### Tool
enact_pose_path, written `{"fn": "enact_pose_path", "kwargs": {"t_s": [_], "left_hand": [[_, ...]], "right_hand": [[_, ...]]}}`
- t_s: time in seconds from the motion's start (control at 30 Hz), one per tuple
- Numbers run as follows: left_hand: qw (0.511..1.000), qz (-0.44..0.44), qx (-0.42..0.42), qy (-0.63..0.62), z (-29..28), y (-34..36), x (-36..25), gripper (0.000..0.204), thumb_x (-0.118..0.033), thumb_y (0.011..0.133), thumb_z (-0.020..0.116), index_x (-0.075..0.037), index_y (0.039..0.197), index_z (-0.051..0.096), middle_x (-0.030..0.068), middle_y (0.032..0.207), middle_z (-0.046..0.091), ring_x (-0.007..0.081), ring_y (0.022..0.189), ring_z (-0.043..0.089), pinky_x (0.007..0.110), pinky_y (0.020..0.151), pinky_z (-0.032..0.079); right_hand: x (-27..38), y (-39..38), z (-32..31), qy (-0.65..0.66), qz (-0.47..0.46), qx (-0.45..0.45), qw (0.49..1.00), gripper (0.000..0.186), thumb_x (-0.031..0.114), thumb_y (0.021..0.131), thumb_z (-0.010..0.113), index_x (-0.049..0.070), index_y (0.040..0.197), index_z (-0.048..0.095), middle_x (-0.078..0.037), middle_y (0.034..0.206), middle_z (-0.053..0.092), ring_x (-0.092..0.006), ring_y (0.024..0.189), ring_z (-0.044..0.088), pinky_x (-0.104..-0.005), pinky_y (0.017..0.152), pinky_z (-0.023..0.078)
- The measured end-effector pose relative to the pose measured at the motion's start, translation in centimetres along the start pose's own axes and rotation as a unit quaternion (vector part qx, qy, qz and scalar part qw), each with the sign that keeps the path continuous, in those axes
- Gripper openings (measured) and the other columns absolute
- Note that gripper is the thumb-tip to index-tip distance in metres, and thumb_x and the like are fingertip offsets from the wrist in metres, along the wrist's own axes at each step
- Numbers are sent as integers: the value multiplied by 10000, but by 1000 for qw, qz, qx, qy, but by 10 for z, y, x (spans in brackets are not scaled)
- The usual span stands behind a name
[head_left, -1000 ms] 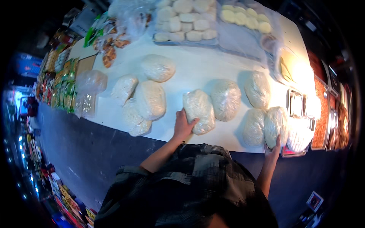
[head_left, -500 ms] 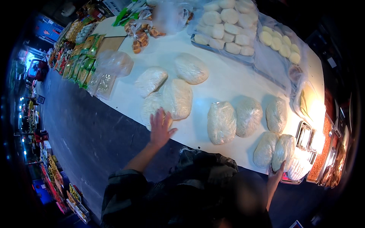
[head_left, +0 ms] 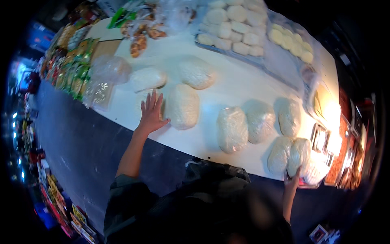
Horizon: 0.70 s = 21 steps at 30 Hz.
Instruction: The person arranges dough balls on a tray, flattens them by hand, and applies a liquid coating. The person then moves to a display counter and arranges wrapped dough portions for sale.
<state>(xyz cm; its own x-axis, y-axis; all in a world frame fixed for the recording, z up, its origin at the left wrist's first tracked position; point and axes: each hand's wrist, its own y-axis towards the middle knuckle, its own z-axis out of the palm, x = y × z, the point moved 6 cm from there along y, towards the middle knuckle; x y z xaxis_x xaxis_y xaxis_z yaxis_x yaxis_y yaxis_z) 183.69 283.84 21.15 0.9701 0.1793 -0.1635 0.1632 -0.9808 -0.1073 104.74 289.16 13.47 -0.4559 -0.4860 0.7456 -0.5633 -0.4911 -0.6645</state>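
Head view: white table (head_left: 227, 87) bearing bagged white dough lumps. Left hand (head_left: 151, 113), fingers spread flat, rests on one bagged lump (head_left: 143, 101) just beside a larger lump (head_left: 182, 106). Right hand (head_left: 294, 177) touches the rightmost bag (head_left: 298, 154) at the near edge; its finger posture cannot be told.

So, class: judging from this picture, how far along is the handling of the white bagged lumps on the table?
Done: several clear-wrapped white bagged lumps lie spread on the white table. In hand: the left hand lies spread on one bag at the table's near edge; the right hand touches another bagged lump. Left: the trayed pale round dough pieces sit untouched.
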Motion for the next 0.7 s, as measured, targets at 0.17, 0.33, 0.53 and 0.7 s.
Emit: {"fn": "enact_pose_path", "kwargs": {"t_s": [0.17, 0.33, 0.53, 0.7], "left_hand": [[986, 158, -60, -11, 11, 52, -99, 807, -460, 899, 666, -160, 1563, 322, 87, 1673, 151, 353, 1513, 198, 593, 1201, 132], [991, 107, 1, 81, 38, 92, -109, 744, -479, 914, 635, -146, 1532, 388, 90, 1662, 194, 361, 1502, 222, 593, 1200, 138], [922, 368, -41, -114, 23, 42, -299, 668, -412, 898, 659, -174, 1489, 461, 103, 1619, 298, 350, 1499, 232, 613, 1195, 134], [887, 455, 33, -64, 70, 15, -391, 722, -362, 849, 714, -211, 1498, 436, 57, 1615, 305, 295, 1510, 212, 611, 1201, 131]], "right_hand": [[0, 5, 6, -12, 1, -37, 999, 739, 624, 802, 757, 198, 1366, 541, -73, 1272, 619, -299, 1120, 570, -477, 932, 472], [-1, -9, 11, 11, -16, -17, 1000, 684, 613, 826, 740, 195, 1337, 562, -49, 1237, 641, -260, 1115, 588, -456, 916, 460], [-2, -13, 20, 20, -15, -45, 999, 701, 546, 842, 757, 247, 1406, 468, -24, 1322, 582, -282, 1176, 567, -531, 921, 442], [9, -25, 24, 31, -45, -56, 997, 674, 542, 852, 749, 231, 1392, 489, -23, 1248, 632, -240, 1090, 624, -466, 853, 511]]}}
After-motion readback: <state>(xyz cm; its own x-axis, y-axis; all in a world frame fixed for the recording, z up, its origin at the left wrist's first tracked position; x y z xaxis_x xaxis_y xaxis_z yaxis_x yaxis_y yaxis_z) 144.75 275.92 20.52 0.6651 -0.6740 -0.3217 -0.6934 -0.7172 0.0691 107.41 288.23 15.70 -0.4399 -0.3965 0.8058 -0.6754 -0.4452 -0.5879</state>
